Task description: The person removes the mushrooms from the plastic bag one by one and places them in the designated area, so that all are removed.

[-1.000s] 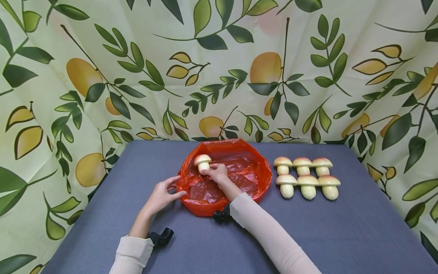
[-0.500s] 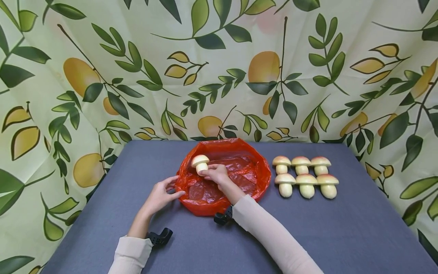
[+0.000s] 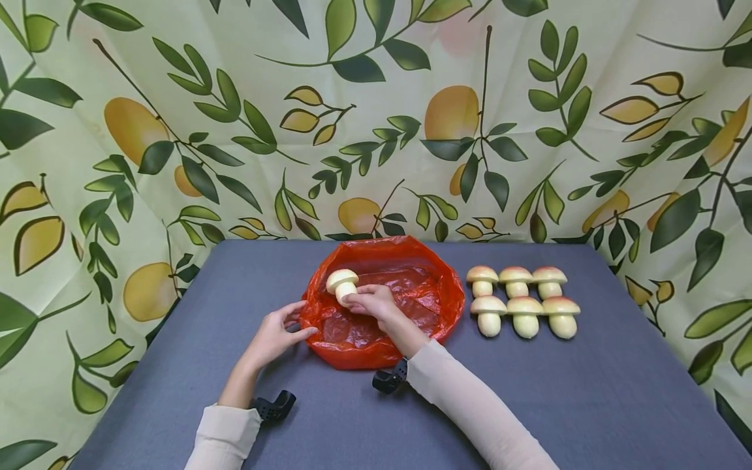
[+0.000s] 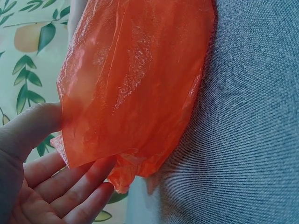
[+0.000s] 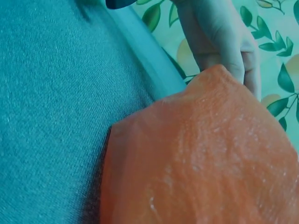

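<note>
My right hand point(image 3: 376, 303) pinches the stem of a toy mushroom point(image 3: 342, 284) over the open red plastic bag point(image 3: 452, 320). The mushroom's pale cap points up and to the left, so it is tilted. At the bag's left side my left hand point(image 3: 277, 334) touches the rim, with thumb and fingers spread on either side of a corner. In the left wrist view the left fingers point(image 4: 77, 186) look nearly straight against the red plastic. The right wrist view shows the bag's outside point(image 5: 201, 158) and the left hand point(image 5: 224, 42) behind it; the right hand is hidden there.
Several more toy mushrooms point(image 3: 525, 317) lie in two rows to the right of the bag. Grey cloth point(image 3: 329, 418) covers the table. A curtain with leaf and fruit prints point(image 3: 376, 156) hangs behind. Black wrist cameras point(image 3: 276, 406) sit on both wrists.
The mushroom in my right hand has shifted slightly left and tipped further to the left. The right forearm has turned a little; the left hand stays at the bag's rim.
</note>
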{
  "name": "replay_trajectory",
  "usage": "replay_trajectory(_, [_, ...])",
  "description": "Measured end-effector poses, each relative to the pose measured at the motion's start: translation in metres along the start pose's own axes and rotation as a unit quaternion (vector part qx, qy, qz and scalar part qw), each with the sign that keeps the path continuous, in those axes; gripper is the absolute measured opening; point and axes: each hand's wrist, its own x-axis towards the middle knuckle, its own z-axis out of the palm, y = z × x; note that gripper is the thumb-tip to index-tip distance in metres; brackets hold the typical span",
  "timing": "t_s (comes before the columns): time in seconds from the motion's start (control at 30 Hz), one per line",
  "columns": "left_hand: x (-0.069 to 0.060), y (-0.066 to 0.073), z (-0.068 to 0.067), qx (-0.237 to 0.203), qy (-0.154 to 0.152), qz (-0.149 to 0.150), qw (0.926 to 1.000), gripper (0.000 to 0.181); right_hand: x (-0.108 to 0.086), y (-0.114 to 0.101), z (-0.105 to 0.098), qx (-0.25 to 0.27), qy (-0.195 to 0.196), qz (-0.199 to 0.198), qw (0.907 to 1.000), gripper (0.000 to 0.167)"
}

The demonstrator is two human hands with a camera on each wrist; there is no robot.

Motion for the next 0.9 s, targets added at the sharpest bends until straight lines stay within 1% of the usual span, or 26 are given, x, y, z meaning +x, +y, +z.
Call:
replay_trajectory(0.23, [0.000, 0.001, 0.000, 0.001, -0.001, -0.002, 1.0000, 0.061, -0.003, 0.002, -0.003, 0.018, -0.009, -0.007, 0.9998, 0.036])
replay_trajectory(0.33, [-0.001, 0.001, 0.000, 0.003, -0.002, -0.001, 1.0000, 0.061, -0.005, 0.003, -0.005, 0.022, -0.007, -0.017, 0.9996, 0.035])
replay_trajectory(0.53, [-0.001, 0.001, 0.000, 0.001, -0.002, 0.001, 1.0000, 0.061, -0.010, 0.004, -0.009, 0.023, -0.004, -0.024, 0.9994, 0.033])
replay_trajectory(0.7, [0.000, 0.001, 0.000, 0.000, 0.000, 0.001, 1.0000, 0.060, -0.015, 0.003, -0.012, 0.037, 0.000, -0.034, 0.9988, 0.034])
replay_trajectory(0.9, [0.000, 0.001, 0.001, 0.005, -0.001, 0.010, 0.9999, 0.060, -0.019, 0.004, -0.013, 0.039, 0.005, -0.044, 0.9983, 0.035])
